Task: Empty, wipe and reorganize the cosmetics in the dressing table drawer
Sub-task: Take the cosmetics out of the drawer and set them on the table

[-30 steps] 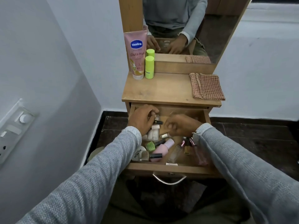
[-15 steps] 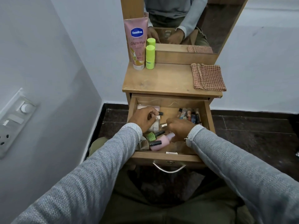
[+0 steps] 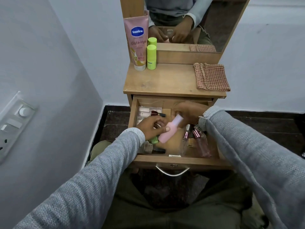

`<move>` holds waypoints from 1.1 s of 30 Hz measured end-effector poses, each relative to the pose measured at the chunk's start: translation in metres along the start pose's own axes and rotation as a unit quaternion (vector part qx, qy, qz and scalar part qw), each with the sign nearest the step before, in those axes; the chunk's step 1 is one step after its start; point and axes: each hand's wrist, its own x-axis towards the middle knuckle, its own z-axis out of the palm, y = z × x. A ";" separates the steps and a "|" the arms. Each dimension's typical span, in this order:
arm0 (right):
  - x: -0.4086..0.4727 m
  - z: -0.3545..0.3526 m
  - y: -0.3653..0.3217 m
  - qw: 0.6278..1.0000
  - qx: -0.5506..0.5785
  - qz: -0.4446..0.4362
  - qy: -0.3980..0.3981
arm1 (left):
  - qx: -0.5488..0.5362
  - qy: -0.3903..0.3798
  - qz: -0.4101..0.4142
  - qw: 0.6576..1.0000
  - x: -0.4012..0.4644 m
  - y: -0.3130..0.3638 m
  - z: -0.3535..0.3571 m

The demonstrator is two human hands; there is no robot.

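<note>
The wooden drawer (image 3: 175, 160) of the dressing table stands pulled open, with cosmetics lying in it. A pink bottle (image 3: 169, 131) with a pale cap is raised and tilted over the drawer's middle. My left hand (image 3: 151, 128) grips its body with the thumb pressed on it. My right hand (image 3: 188, 113) is curled at its cap end. A dark lipstick (image 3: 158, 114) and white tubes (image 3: 144, 110) lie at the back left. A green nail polish (image 3: 154, 140) sits below my left hand. Clear perfume bottles (image 3: 201, 143) lie at the right.
On the table top (image 3: 165, 81) stand a pink Vaseline tube (image 3: 137, 43) and a green bottle (image 3: 151, 57) at the back left. A folded checked cloth (image 3: 211, 76) lies at the right. A mirror (image 3: 214, 22) rises behind. A switch panel (image 3: 11, 123) is on the left wall.
The pink bottle lay flat in the drawer before; now it is lifted and tilted between my hands. My left hand has moved down from the drawer's back left toward the middle.
</note>
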 end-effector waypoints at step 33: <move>-0.017 0.063 -0.011 0.977 -0.169 -0.092 -0.088 | 0.010 0.344 0.021 0.939 0.124 0.054 -0.075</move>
